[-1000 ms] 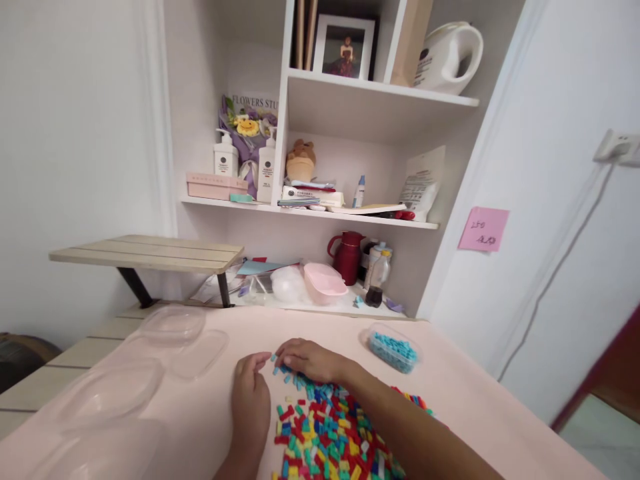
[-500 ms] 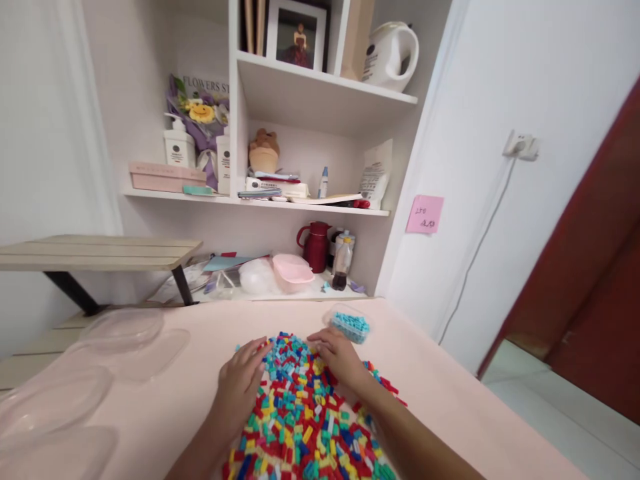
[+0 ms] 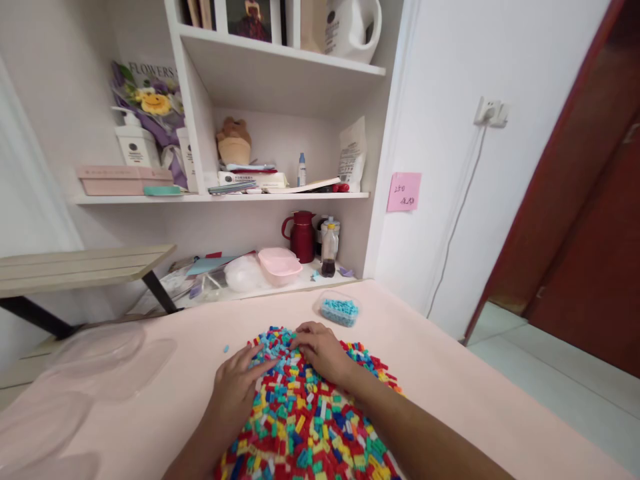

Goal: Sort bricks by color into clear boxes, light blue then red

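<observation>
While a broad pile of small coloured bricks (image 3: 310,427) is spread over the pink tabletop (image 3: 460,393) in the head view, its far end is framed by two bare hands. With the pile's middle taken as the centre of the dial, the left hand (image 3: 235,383) is laid along the edge at ten o'clock, its fingers loosely spread and released, with the tips set against light-blue bricks (image 3: 273,343). The right hand (image 3: 323,350) is placed between twelve and one, its fingers bent down over the pieces; whether a brick is gripped there cannot be told, as the fingertips are partly hidden.

At one o'clock, just beyond the right hand, a clear tub (image 3: 340,310) is seen, filled with light-blue pieces. A single blue brick (image 3: 226,349) is left apart from the pile at ten o'clock. Transparent containers (image 3: 100,347) are ranged from nine towards ten, near a slatted wooden stand (image 3: 85,267). At twelve, well beyond the pile, a pink bowl (image 3: 279,267), a dark red jug (image 3: 303,237) and a yellow-capped bottle (image 3: 329,250) are kept below the shelves (image 3: 280,60).
</observation>
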`<state>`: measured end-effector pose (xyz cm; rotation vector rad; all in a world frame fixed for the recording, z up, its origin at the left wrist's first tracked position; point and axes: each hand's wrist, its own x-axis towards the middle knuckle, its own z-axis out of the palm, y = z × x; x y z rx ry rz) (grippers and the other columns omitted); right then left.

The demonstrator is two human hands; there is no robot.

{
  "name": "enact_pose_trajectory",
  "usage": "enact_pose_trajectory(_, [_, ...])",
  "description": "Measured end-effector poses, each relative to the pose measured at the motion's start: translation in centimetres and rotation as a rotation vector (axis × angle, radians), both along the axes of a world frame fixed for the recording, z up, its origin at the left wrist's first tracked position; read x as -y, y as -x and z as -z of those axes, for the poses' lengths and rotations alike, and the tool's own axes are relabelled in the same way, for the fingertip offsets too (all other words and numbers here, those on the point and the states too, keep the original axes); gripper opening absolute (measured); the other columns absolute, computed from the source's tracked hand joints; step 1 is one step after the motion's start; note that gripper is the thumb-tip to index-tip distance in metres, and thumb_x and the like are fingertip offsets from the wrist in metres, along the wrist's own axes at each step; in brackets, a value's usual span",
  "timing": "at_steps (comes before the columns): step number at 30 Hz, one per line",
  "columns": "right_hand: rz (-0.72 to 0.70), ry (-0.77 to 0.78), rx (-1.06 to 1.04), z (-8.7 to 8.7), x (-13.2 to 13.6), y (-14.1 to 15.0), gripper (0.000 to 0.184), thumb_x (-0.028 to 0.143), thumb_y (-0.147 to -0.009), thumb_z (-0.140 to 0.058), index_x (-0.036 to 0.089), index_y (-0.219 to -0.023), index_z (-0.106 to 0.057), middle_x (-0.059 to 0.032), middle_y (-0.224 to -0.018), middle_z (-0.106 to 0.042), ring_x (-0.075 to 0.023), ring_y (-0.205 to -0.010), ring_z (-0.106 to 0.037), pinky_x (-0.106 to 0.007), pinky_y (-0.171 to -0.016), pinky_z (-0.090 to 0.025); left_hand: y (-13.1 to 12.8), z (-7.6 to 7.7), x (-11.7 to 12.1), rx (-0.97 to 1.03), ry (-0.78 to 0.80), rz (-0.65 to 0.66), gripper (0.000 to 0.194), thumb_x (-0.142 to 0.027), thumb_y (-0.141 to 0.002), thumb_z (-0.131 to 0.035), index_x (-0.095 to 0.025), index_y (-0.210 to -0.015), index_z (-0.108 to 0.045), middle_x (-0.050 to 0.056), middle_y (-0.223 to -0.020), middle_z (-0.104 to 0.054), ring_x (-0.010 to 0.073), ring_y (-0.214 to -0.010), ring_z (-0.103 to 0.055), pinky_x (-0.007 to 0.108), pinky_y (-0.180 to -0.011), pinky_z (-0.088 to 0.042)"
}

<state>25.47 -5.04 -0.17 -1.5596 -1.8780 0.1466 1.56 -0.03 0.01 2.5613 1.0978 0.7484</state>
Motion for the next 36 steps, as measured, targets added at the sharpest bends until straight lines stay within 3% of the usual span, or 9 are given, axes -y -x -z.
enact_pose_trajectory(5, [0.031,-0.034,0.008,-0.4,0.4,-0.2,0.025,0.013,-0.085,-0.059,0.028,-0.097,-0.074,-0.0047,-0.113,-0.064,-0.0229,-0.107,-0.057,-0.038,-0.096,-0.041,-0.1,-0.1,0.3,-0.026,-0.035,0.035,0.05,-0.011,-0.079,-0.048,-0.044,-0.107,-0.073,0.0,-0.137,-0.06,0.0282,-0.129,-0.05,0.055,-0.106,-0.038])
enact_pose_trajectory(10, [0.003,-0.021,0.058,-0.6,0.6,0.1,0.015,0.027,-0.088,-0.064,0.028,-0.098,-0.075,-0.0056,-0.104,-0.067,-0.0237,-0.101,-0.057,-0.04,-0.094,-0.039,-0.2,-0.2,0.4,-0.053,-0.042,0.038,0.051,-0.011,-0.081,-0.045,-0.043,-0.109,-0.072,0.001,-0.14,-0.058,0.0283,-0.131,-0.049,0.055,-0.106,-0.039])
enact_pose_trajectory(17, [-0.012,-0.012,0.091,-0.6,0.2,1.0,0.015,0.026,-0.086,-0.068,0.031,-0.098,-0.076,-0.0035,-0.103,-0.07,-0.0229,-0.103,-0.058,-0.039,-0.093,-0.039,0.0,0.6,-0.6,-0.031,-0.104,0.026,0.046,-0.013,-0.08,-0.047,-0.041,-0.102,-0.076,0.001,-0.129,-0.066,0.0263,-0.119,-0.06,0.049,-0.1,-0.048])
enact_pose_trajectory(22, [0.0,-0.014,-0.032,-0.5,-0.1,0.9,0.009,0.023,-0.082,-0.072,0.028,-0.087,-0.077,-0.0023,-0.097,-0.072,-0.0206,-0.098,-0.061,-0.035,-0.094,-0.041,0.1,0.7,-1.1,-0.014,-0.15,-0.014,0.041,-0.017,-0.079,-0.048,-0.038,-0.098,-0.078,0.0,-0.123,-0.07,0.0243,-0.114,-0.064,0.042,-0.096,-0.053])
enact_pose_trajectory(28, [-0.003,-0.036,-0.307,-0.3,-0.3,0.4,0.011,0.014,-0.079,-0.07,0.022,-0.079,-0.077,-0.0026,-0.085,-0.073,-0.0183,-0.089,-0.065,-0.029,-0.086,-0.047,0.2,0.3,-0.7,0.046,-0.121,-0.09,0.041,-0.014,-0.079,-0.045,-0.031,-0.092,-0.08,0.004,-0.122,-0.069,0.0238,-0.113,-0.065,0.042,-0.098,-0.053])
enact_pose_trajectory(36, [-0.002,-0.008,-0.38,-0.3,0.0,0.4,0.009,0.016,-0.079,-0.069,0.022,-0.08,-0.076,-0.0031,-0.085,-0.072,-0.0191,-0.087,-0.066,-0.03,-0.083,-0.05,0.1,0.3,-0.4,0.107,-0.053,-0.109,0.041,-0.014,-0.082,-0.043,-0.029,-0.093,-0.079,0.005,-0.121,-0.069,0.0225,-0.113,-0.063,0.04,-0.099,-0.052])
